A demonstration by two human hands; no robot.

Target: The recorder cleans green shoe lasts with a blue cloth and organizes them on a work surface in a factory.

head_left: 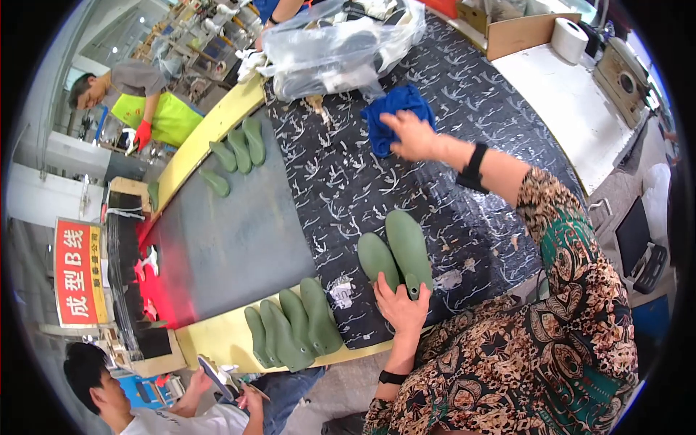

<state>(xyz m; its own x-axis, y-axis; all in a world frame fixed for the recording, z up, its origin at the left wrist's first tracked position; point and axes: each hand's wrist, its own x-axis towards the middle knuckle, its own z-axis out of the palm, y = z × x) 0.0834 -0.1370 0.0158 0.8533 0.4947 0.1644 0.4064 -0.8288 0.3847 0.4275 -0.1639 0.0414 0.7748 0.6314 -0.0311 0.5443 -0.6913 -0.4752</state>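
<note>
- Left hand (403, 312): fingers parted, resting on the near ends of two green shoe lasts (409, 243), which lie side by side on the black patterned table cover (341, 196).
- Right hand (415, 136): fingers apart at the crumpled blue cloth (415, 98).
- Beyond the cloth: a clear plastic bag (308, 54).
- Left of the pair: more green lasts (293, 337).

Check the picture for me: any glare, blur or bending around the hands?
Head view: fisheye bends the patterned table's edges, black surrounds the image; bright glare on the clear plastic bag; the right hand at the blue cloth looks slightly soft; the left hand, touching two green shoe lasts, looks clearer.
</note>
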